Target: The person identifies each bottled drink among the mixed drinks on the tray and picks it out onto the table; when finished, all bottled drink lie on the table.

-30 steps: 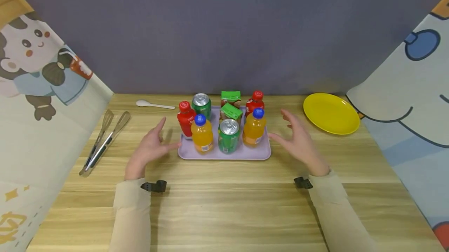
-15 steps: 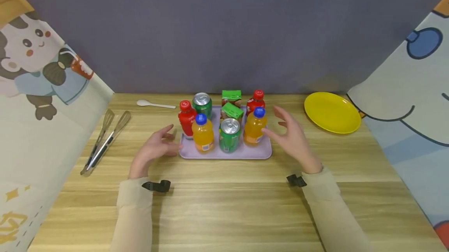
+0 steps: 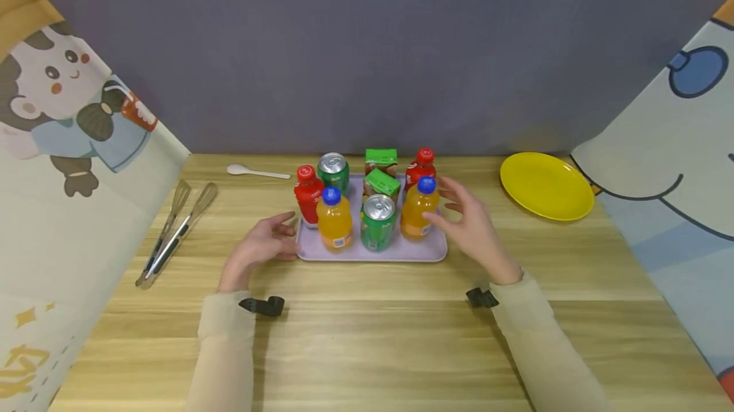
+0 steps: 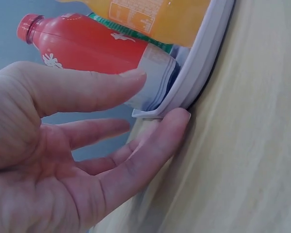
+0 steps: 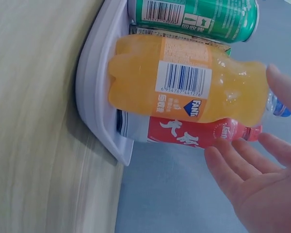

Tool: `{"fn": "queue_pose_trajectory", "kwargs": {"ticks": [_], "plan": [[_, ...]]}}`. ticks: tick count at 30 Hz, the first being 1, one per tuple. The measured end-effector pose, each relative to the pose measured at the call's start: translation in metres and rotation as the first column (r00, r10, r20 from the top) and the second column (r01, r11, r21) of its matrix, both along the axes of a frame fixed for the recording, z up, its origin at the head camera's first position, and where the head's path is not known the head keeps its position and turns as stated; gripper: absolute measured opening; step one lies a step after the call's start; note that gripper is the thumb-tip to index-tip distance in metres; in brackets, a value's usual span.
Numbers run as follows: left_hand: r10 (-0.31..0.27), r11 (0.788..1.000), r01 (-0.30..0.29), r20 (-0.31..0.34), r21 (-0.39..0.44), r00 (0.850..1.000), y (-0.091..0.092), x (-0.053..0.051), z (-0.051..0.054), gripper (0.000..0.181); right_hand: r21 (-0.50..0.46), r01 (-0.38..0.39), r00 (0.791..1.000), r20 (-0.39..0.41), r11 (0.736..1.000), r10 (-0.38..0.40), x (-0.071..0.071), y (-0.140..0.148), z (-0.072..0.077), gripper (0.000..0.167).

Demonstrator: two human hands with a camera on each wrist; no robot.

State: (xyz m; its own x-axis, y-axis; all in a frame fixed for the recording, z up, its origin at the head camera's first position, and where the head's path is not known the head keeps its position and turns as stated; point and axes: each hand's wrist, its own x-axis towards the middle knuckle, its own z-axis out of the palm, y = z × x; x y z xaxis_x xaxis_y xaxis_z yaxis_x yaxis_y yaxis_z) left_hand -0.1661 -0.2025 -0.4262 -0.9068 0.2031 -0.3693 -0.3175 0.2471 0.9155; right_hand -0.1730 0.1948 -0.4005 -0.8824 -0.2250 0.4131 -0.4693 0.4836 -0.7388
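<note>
A lilac tray (image 3: 367, 254) holds several drinks standing upright. My left hand (image 3: 266, 248) is at its left edge, beside a red bottle (image 3: 308, 195). In the left wrist view, a fingertip lies against or very near the tray's rim, and the thumb overlaps the red bottle; contact is unclear. My right hand (image 3: 473, 228) is spread about the right orange soda bottle (image 3: 417, 213), thumb in front near its neck and other fingers to its right. The right wrist view shows no clear grip on this orange soda bottle (image 5: 184, 80).
Also on the tray are a left orange soda bottle (image 3: 334, 224), two green cans, one of them in front (image 3: 378, 227), two green-topped drink cartons (image 3: 381, 183) and another red bottle (image 3: 423, 167). Tongs (image 3: 178, 230) and a white spoon (image 3: 258, 172) lie left; a yellow plate (image 3: 547, 186) lies right.
My right hand has moved left from beside the tray to around the right orange bottle. The left hand has drawn in its fingers at the tray's left edge. The drinks keep their places.
</note>
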Motion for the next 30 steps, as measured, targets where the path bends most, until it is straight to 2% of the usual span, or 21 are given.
{"fn": "queue_pose_trajectory", "kwargs": {"ticks": [3, 7, 11, 15, 18, 21, 25, 30], "plan": [[-0.010, 1.000, 0.009, -0.015, -0.007, 1.000, 0.001, -0.001, -0.002, 0.078, -0.005, -0.008, 1.000, 0.009, 1.000, 0.008, -0.003, -0.001, 0.001, 0.069], [-0.055, 0.993, 0.048, -0.068, -0.106, 0.996, -0.001, -0.004, -0.004, 0.079, -0.037, -0.023, 1.000, 0.013, 0.999, 0.023, -0.005, -0.004, 0.004, 0.067], [-0.087, 0.981, 0.068, -0.095, -0.180, 0.992, -0.003, -0.004, -0.006, 0.080, -0.073, -0.048, 0.999, 0.018, 0.996, 0.050, 0.003, -0.012, 0.019, 0.062], [-0.094, 0.981, 0.075, -0.102, -0.177, 0.990, -0.004, -0.003, -0.007, 0.080, -0.070, -0.062, 0.996, 0.057, 0.996, 0.066, 0.010, -0.019, 0.036, 0.057], [-0.111, 0.980, 0.088, -0.121, -0.179, 0.987, -0.005, -0.004, -0.008, 0.080, -0.046, -0.079, 0.992, 0.092, 0.996, 0.083, 0.010, -0.020, 0.040, 0.055], [-0.137, 0.979, 0.113, -0.143, -0.168, 0.980, -0.006, -0.004, -0.010, 0.079, -0.032, -0.099, 0.988, 0.119, 0.995, 0.102, 0.009, -0.020, 0.040, 0.056], [-0.168, 0.979, 0.144, -0.171, -0.146, 0.971, -0.008, -0.004, -0.012, 0.079, -0.029, -0.095, 0.988, 0.118, 0.995, 0.097, 0.008, -0.020, 0.040, 0.056], [-0.179, 0.977, 0.152, -0.185, -0.152, 0.966, -0.008, -0.004, -0.014, 0.078, -0.060, -0.084, 0.990, 0.111, 0.995, 0.091, 0.006, -0.021, 0.038, 0.055]]}}
